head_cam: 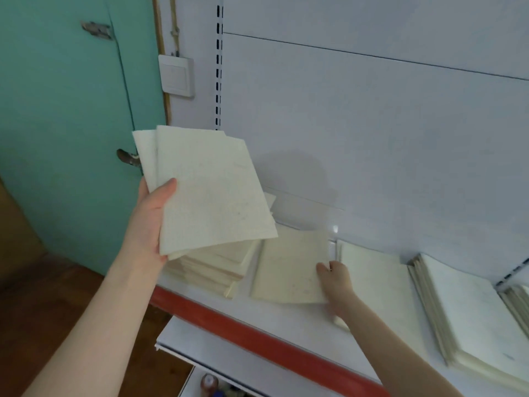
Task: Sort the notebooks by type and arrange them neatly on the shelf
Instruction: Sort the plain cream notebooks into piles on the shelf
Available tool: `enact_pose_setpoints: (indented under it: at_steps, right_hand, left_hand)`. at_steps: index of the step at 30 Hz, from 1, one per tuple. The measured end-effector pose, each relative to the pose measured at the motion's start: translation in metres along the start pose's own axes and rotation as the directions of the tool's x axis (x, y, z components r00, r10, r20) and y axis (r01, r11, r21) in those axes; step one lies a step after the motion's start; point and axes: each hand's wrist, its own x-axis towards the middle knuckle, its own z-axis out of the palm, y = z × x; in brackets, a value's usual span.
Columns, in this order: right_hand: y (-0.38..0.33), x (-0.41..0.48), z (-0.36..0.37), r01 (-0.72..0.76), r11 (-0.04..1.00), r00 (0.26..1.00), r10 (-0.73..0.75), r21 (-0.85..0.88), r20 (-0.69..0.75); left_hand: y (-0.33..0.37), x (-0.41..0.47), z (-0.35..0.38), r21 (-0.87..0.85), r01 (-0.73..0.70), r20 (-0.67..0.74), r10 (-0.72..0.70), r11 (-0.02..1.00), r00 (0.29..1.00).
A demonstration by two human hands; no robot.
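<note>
My left hand (pixel 151 222) grips a few cream notebooks (pixel 211 190), raised above the left end of the white shelf (pixel 286 319). Directly under them a stack of cream notebooks (pixel 217 267) lies on the shelf. Beside that stack lies a single cream notebook (pixel 289 267), and my right hand (pixel 337 285) pinches its right edge, thumb on top. To the right a white notebook (pixel 378 282) lies flat, then a taller white stack (pixel 469 310). Another stack's corner (pixel 518 299) shows at the far right.
The shelf has a red front strip (pixel 257 336) and a white back panel (pixel 372 138). A lower shelf (pixel 200 345) juts out below. A green door (pixel 71 124) and a wall switch (pixel 176 75) stand at the left, above a wooden floor (pixel 43 296).
</note>
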Motion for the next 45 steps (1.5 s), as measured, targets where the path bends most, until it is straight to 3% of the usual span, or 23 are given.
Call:
enact_pose_setpoints:
  at_steps: [8, 11, 14, 15, 19, 27, 30, 33, 38, 41, 45]
  right_hand:
    - [-0.008, -0.008, -0.007, 0.078, 0.980, 0.996, -0.085, -0.183, -0.031]
    - [-0.025, -0.015, -0.039, 0.104, 0.995, 0.984, -0.104, -0.008, -0.145]
    - [-0.057, -0.031, -0.085, 0.055, 0.867, 0.998, -0.053, 0.495, -0.019]
    - [-0.065, -0.037, -0.100, 0.042, 0.828, 0.998, -0.061, 0.559, 0.015]
    - [-0.070, -0.050, -0.137, 0.076, 0.854, 0.993, -0.114, 0.515, 0.043]
    - [-0.026, -0.050, -0.172, 0.163, 0.877, 0.977, -0.080, 0.451, -0.198]
    - [-0.011, -0.037, -0.175, 0.153, 0.909, 0.962, -0.048, 0.388, -0.269]
    - [0.014, -0.018, -0.166, 0.135, 0.972, 0.945, -0.069, 0.192, -0.319]
    - [0.053, 0.003, -0.142, 0.001, 0.999, 0.969, -0.009, -0.036, -0.247]
    - [0.064, 0.003, -0.139, 0.000, 0.996, 0.979, -0.020, -0.094, -0.205]
    - [0.068, 0.002, -0.140, 0.048, 0.961, 0.993, -0.076, -0.273, -0.095]
  left_hand:
    - [-0.010, 0.014, 0.032, 0.002, 0.079, 0.087, -0.079, 0.997, 0.993]
    - [-0.017, 0.014, 0.055, -0.027, 0.145, 0.177, -0.139, 0.989, 0.974]
    - [-0.029, 0.007, 0.085, -0.064, 0.213, 0.291, -0.186, 0.975, 0.939]
    - [-0.036, 0.002, 0.095, -0.074, 0.248, 0.323, -0.212, 0.966, 0.922]
    - [-0.068, -0.021, 0.130, -0.036, 0.336, 0.413, -0.292, 0.941, 0.863]
    - [-0.117, -0.049, 0.179, 0.039, 0.516, 0.550, -0.449, 0.856, 0.704]
    - [-0.140, -0.050, 0.190, 0.198, 0.443, 0.484, -0.480, 0.874, 0.732]
    - [-0.173, -0.049, 0.185, 0.412, 0.345, 0.341, -0.494, 0.843, 0.800]
    - [-0.217, -0.053, 0.178, 0.749, -0.029, 0.319, -0.322, 0.662, 0.891]
    - [-0.232, -0.055, 0.178, 0.823, -0.143, 0.333, -0.264, 0.550, 0.905]
    - [-0.239, -0.058, 0.173, 0.839, -0.170, 0.338, -0.251, 0.517, 0.907]
